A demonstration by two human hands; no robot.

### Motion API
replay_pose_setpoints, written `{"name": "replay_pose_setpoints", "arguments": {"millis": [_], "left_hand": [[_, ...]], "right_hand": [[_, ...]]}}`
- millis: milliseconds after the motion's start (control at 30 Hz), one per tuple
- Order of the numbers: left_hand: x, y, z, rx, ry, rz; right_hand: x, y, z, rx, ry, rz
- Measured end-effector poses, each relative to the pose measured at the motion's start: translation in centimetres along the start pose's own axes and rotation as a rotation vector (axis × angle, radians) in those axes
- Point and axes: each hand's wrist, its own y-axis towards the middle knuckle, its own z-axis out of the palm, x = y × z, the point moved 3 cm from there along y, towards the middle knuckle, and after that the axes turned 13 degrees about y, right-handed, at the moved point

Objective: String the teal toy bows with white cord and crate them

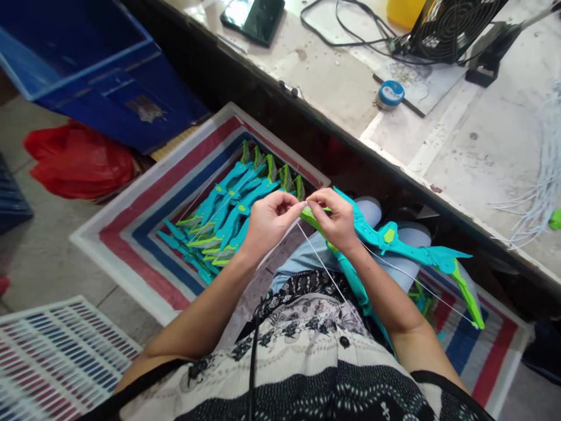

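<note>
A teal and green toy bow lies across my lap, its far limb stretching to the right. My left hand is closed in a pinch just beyond the bow's green near tip. My right hand pinches right beside it, over that tip and hiding part of it. Thumbs and fingertips of both hands meet on a small bit of white string. More white string hangs slack below the hands, and a length runs along the bow to its far green tip.
A striped crate on the left holds several similar bows; another striped crate stands at right. The workbench carries a phone, a fan, a blue-lidded tub and white strings.
</note>
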Motion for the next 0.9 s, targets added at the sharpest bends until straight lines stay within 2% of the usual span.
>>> {"name": "replay_pose_setpoints", "arguments": {"millis": [167, 267, 367, 500, 600, 667, 733, 833, 900], "left_hand": [[2.4, -1.8, -1.5, 0.148, 0.115, 0.030], [4.3, -3.1, -1.9, 0.211, 0.107, 0.002], [6.4, -4.2, -2.0, 0.172, 0.249, 0.029], [9.3, -5.3, -1.3, 0.202, 0.505, 0.103], [10.4, -5.7, -0.9, 0.192, 0.545, 0.117], [10.5, -5.7, -1.0, 0.179, 0.486, 0.101], [10.5, -5.5, -1.4, 0.199, 0.364, -0.005], [10.1, -4.8, -2.4, 0.189, 0.155, -0.244], [8.6, -4.3, -3.2, 0.069, 0.155, -0.254]], "right_hand": [[-0.6, -2.5, 2.1, 0.096, 0.029, -0.043], [-0.8, -4.1, 3.2, 0.171, -0.117, -0.129], [-2.0, -5.7, 4.2, 0.251, -0.329, -0.200], [-4.8, -7.2, 5.6, 0.318, -0.589, -0.076], [-5.5, -7.6, 6.1, 0.388, -0.612, -0.033], [-4.9, -7.6, 5.1, 0.407, -0.556, -0.067], [-4.1, -7.8, 2.4, 0.340, -0.559, -0.043], [-3.6, -9.2, -3.4, 0.217, -0.790, 0.198], [-3.9, -10.8, -6.5, 0.268, -0.964, 0.443]]}}
